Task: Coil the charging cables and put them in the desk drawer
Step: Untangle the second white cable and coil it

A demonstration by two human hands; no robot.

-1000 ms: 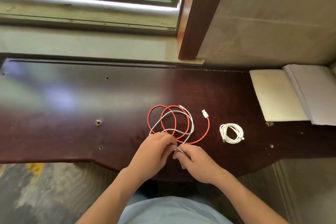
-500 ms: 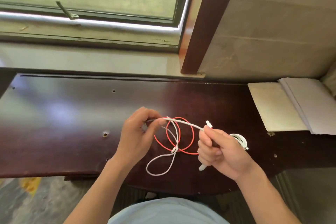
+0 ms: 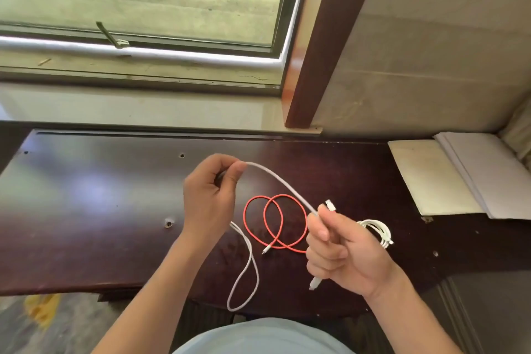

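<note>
A loose white cable (image 3: pixel 283 185) stretches between my two hands above the dark wooden desk (image 3: pixel 86 210). My left hand (image 3: pixel 211 195) pinches it at the upper end, and a long loop hangs below that hand past the desk's front edge. My right hand (image 3: pixel 342 250) grips it near its plug, which sticks out under the fist. A red cable (image 3: pixel 274 221) lies in loose loops on the desk between my hands, its white plug showing above my right thumb. A coiled white cable (image 3: pixel 377 230) lies behind my right hand, partly hidden. No drawer is visible.
White papers and a pale board (image 3: pixel 459 175) lie at the desk's right end. A window and sill (image 3: pixel 143 72) run behind the desk, with a dark wooden post (image 3: pixel 324 52) to their right. The desk top has small screw holes.
My hands have lifted the white cable out of the red loops and moved apart, pulling it into a span. The red cable stays on the desk. The view tilted up.
</note>
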